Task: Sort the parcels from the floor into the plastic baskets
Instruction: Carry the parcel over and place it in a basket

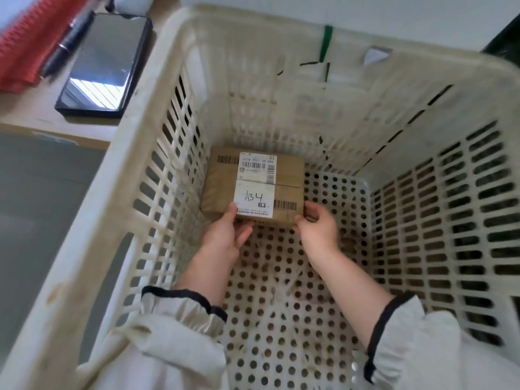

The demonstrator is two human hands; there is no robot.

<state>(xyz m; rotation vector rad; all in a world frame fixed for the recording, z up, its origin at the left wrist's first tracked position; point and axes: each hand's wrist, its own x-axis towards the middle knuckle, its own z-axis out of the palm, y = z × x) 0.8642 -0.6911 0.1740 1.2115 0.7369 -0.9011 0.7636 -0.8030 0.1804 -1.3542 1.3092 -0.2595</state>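
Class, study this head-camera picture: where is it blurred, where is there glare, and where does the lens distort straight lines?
Head view: blur smears the red item at top left; the phone screen mirrors bright stripes; the parcel is sharp, A34 legible; the wide lens bows the basket rim.

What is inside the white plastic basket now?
One brown parcel, labelled A34, near the far left corner of the basket; the left hand and right hand grip its near edge. No other parcel shows. The floor under the parcel and sleeves is covered.
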